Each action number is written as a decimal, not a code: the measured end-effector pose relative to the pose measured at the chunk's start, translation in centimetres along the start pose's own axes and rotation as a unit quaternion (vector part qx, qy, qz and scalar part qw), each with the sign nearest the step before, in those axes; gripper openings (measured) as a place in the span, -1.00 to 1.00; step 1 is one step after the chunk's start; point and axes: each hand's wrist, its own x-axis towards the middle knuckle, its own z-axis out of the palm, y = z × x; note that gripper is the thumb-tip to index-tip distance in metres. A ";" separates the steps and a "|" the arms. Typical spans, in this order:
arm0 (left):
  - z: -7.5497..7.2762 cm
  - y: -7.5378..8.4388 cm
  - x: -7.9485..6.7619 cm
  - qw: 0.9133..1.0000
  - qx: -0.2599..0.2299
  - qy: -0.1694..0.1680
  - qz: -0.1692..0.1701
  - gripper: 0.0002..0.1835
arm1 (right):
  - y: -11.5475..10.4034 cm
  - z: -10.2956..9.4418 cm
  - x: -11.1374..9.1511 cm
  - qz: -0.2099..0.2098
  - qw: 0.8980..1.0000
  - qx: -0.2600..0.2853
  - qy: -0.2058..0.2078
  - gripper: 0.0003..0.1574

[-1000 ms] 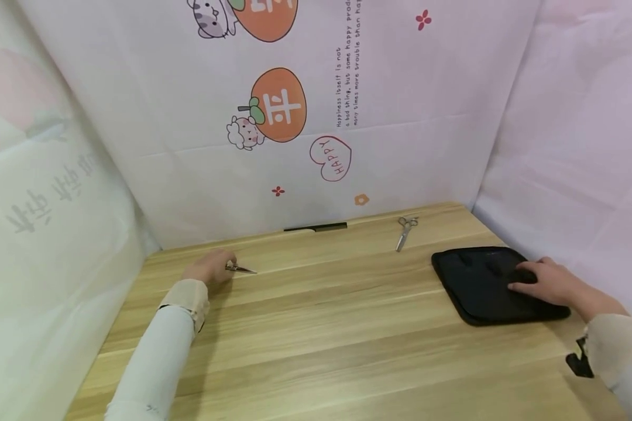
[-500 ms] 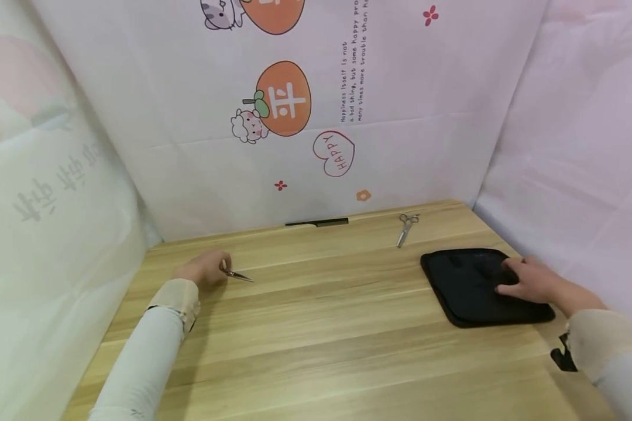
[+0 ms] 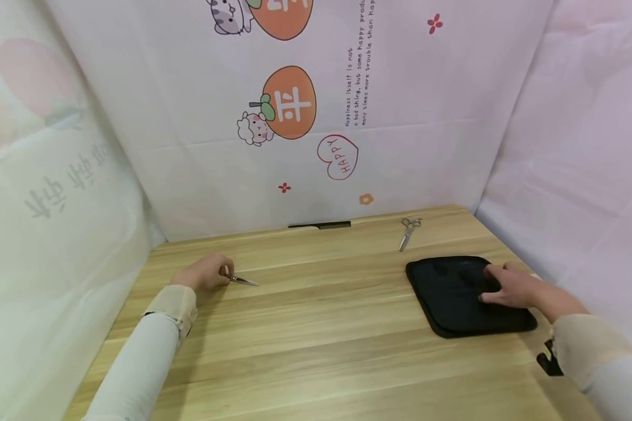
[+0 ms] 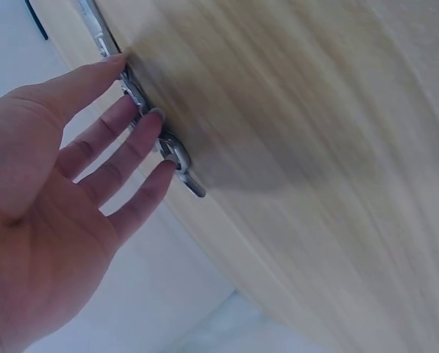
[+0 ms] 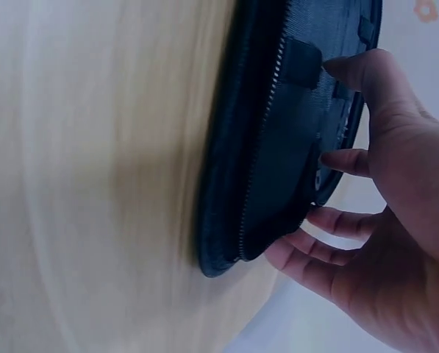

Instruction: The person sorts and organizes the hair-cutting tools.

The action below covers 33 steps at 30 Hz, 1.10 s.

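Note:
At the left of the table, my left hand (image 3: 204, 273) holds a pair of silver scissors (image 3: 242, 280) low over the wood, blades pointing right. In the left wrist view, thumb and fingertips pinch the scissors (image 4: 136, 92) near the handle rings. On the right, my right hand (image 3: 511, 286) grips a black zip case (image 3: 453, 304) lying on the table. The right wrist view shows the thumb against the case's inner side and the other fingers along its edge, with zip teeth and a dark inner pocket (image 5: 300, 62) visible.
A second pair of scissors (image 3: 406, 240), silver, lies at the back right. Behind it to the left, a black comb (image 3: 334, 225) lies along the table's (image 3: 295, 333) back edge. Printed white cloth (image 3: 232, 181) hangs on the sides and back.
The black case has slid left and slightly toward me with my right hand. My left hand and its scissors have moved a little nearer to me. The head view has shifted slightly.

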 end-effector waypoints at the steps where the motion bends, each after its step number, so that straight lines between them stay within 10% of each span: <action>1: 0.0 0.0 0.0 1.000 0.001 0.004 0.007 -0.93 | -0.4 0.0 0.1 -0.008 1.000 0.004 -0.001 -0.25; 15: 0.7 -0.6 -0.4 0.999 -0.001 0.033 0.037 -0.96 | -5.0 0.2 1.3 -0.039 0.998 0.027 -0.036 -0.24; 33: 1.2 -0.1 -0.5 0.997 0.055 0.018 0.050 -0.95 | -5.9 0.1 1.6 -0.010 0.997 0.020 -0.072 -0.01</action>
